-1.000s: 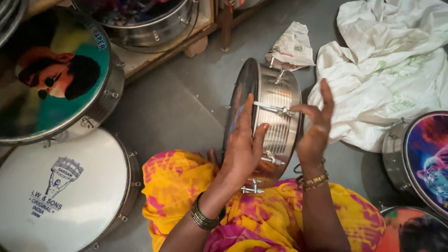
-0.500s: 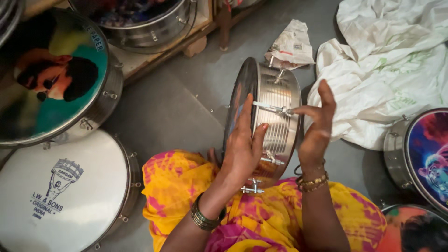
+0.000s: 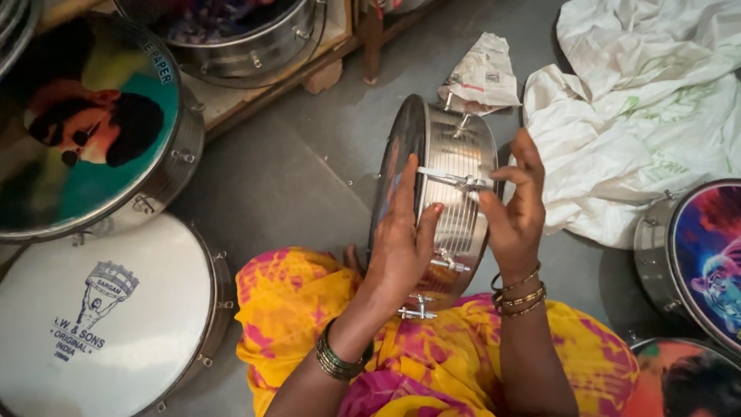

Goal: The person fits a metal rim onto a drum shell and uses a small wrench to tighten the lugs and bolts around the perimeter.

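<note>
One steel frame drum [image 3: 455, 193] stands on edge at centre, resting on the lap in a yellow-pink printed garment [image 3: 309, 309], on the grey floor [image 3: 285, 170]. Shell is shiny ribbed metal w/ small tuning lugs round it; the head faces 9 o'clock. Left hand [image 3: 401, 247] lies flat against the rim & shell, fingers straight — not clenched, just steadying. Right hand [image 3: 517, 216] at 3 o'clock of the shell, thumb & fingertips pinching a metal tension hook [image 3: 455, 180] across the top of the shell. Green bangles on the left wrist, gold ones on the right.

Other drums, 5 in view:
- 10 o'clock, printed portrait head [image 3: 85, 123]
- 8 o'clock, plain white head w/ blue logo [image 3: 100, 316]
- 12 o'clock, on a wooden shelf [image 3: 231, 35]; can't tell what's inside
- 3–4 o'clock, blue-purple print [image 3: 702, 255]
- 5 o'clock, orange print, partly cut off [image 3: 687, 378]

One crumpled white sack [image 3: 641, 116] at 2 o'clock — one crumpled paper wad [image 3: 482, 73] at 1 o'clock, just beside the drum's top.
</note>
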